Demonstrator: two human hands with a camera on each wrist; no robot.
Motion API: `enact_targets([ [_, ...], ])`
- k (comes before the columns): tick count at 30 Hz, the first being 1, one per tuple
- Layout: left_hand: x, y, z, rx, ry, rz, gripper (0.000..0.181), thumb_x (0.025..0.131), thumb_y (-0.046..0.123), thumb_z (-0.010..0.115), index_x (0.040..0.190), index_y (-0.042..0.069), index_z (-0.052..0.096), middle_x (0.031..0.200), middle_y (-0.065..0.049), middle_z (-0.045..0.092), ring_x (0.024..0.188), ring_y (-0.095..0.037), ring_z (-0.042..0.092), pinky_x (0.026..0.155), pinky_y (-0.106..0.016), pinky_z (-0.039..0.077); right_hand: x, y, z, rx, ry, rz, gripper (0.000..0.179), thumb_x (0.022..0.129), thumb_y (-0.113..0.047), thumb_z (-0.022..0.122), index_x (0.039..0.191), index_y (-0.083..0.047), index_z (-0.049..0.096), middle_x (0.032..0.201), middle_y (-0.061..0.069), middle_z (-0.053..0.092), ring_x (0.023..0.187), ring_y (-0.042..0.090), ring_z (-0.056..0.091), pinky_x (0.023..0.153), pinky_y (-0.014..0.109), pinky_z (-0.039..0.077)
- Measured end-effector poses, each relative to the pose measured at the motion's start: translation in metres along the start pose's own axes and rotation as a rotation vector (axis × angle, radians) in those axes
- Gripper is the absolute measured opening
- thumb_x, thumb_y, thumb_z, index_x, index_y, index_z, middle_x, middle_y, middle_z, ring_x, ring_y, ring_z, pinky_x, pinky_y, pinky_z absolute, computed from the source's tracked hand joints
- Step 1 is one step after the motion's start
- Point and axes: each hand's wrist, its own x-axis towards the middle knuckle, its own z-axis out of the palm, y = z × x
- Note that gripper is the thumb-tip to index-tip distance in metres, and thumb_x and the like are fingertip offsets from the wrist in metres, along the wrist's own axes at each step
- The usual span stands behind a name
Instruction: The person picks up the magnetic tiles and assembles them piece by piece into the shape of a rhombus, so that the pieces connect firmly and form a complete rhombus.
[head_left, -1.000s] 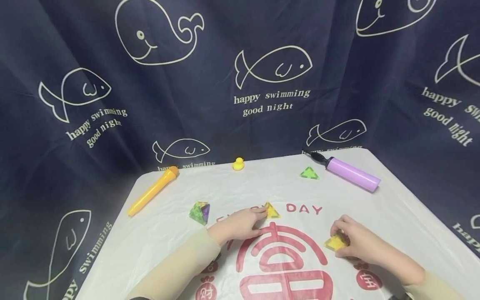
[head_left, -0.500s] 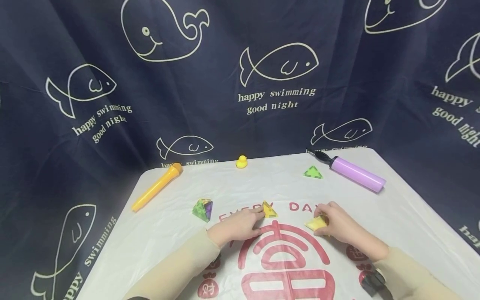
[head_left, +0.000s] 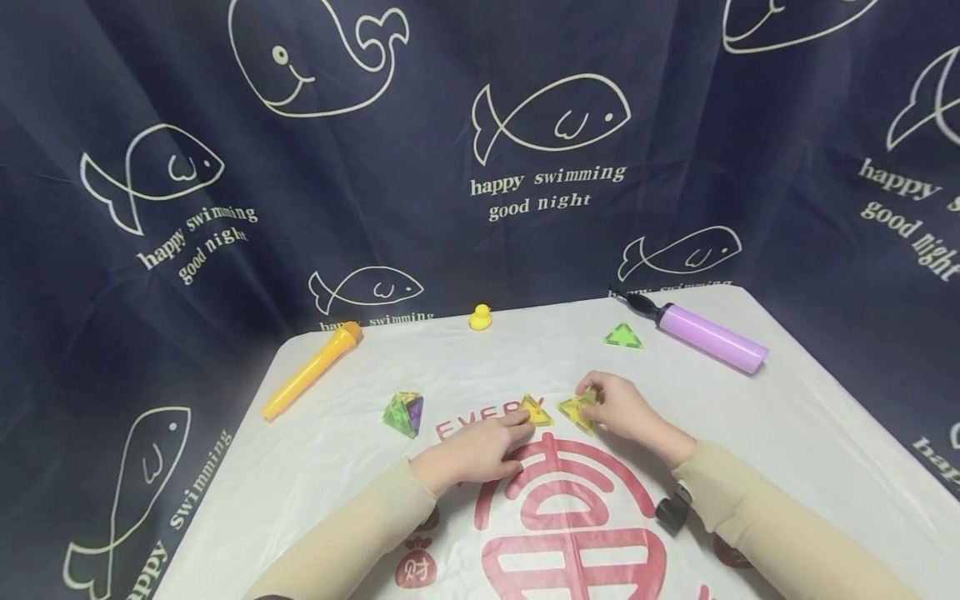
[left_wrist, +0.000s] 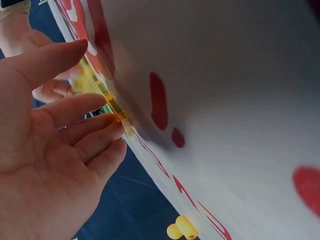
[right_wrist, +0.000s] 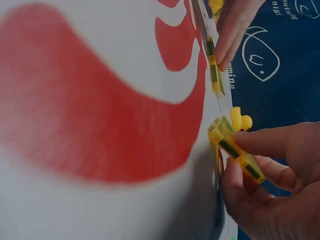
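My left hand [head_left: 477, 451] lies over the table with its fingertips on a flat yellow translucent triangle tile [head_left: 537, 412]. In the left wrist view its fingers [left_wrist: 80, 107] are extended along that tile. My right hand [head_left: 621, 407] pinches a second yellow triangle tile [head_left: 576, 413] between thumb and fingers, just right of the first one. From the right wrist view, the pinched tile [right_wrist: 235, 150] is tilted, and a small gap separates it from the tile [right_wrist: 215, 75] under my left fingers.
A green and purple pyramid of tiles [head_left: 403, 415] stands left of my left hand. Farther back are an orange toy microphone [head_left: 313, 371], a yellow rubber duck [head_left: 481, 317], a green triangle tile [head_left: 623, 336] and a purple hand pump [head_left: 708, 337]. A dark curtain [head_left: 420, 208] hangs behind.
My right hand has carried its yellow tile left and away from me, close to the other yellow tile. My left hand has stayed on its tile.
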Motion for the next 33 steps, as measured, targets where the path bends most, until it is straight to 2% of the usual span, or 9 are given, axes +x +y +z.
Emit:
enact_targets([
  [7,-0.001,0.001,0.003,0.013,0.002,-0.007,0.061,0.097,0.032,0.070,0.150,0.011,0.051,0.159,-0.009,0.042,0.140,-0.024,0.047,0.113,-0.034,0.039,0.022,-0.010,0.017,0.006,0.019,-0.036,0.026,0.078,0.000,0.081,0.100,-0.002,0.067,0.083,0.008,0.062,0.073,0.020,0.056,0.064,0.033,0.050],
  [13,0.000,0.003,0.003,0.042,0.016,0.007,0.060,0.097,0.032,0.070,0.150,0.011,0.052,0.158,-0.010,0.043,0.138,-0.025,0.049,0.112,-0.034,0.041,0.030,-0.022,0.025,-0.023,0.026,-0.041,0.025,0.079,0.001,0.080,0.099,-0.004,0.067,0.087,0.008,0.064,0.076,0.021,0.057,0.069,0.037,0.050],
  [19,0.001,0.005,0.000,0.037,0.023,0.017,0.059,0.096,0.031,0.071,0.148,0.011,0.053,0.157,-0.012,0.044,0.135,-0.026,0.052,0.110,-0.034,0.043,0.032,-0.033,0.028,-0.034,-0.004,-0.052,0.024,0.080,0.004,0.078,0.099,-0.003,0.066,0.093,0.010,0.065,0.079,0.022,0.057,0.073,0.038,0.052],
  [26,0.003,0.006,-0.001,0.032,0.019,0.006,0.058,0.096,0.030,0.070,0.148,0.011,0.053,0.157,-0.011,0.044,0.136,-0.025,0.051,0.111,-0.033,0.042,0.031,-0.040,0.027,-0.031,-0.024,-0.087,0.027,0.078,0.008,0.073,0.100,-0.005,0.064,0.084,0.007,0.064,0.073,0.019,0.057,0.065,0.033,0.051],
  [33,0.004,0.006,-0.002,0.020,0.018,0.014,0.058,0.096,0.030,0.070,0.148,0.010,0.053,0.157,-0.012,0.044,0.135,-0.024,0.052,0.111,-0.033,0.042,0.029,-0.039,0.030,-0.023,-0.061,-0.124,0.030,0.079,0.007,0.075,0.103,-0.007,0.063,0.089,0.009,0.069,0.080,0.022,0.066,0.075,0.041,0.057],
])
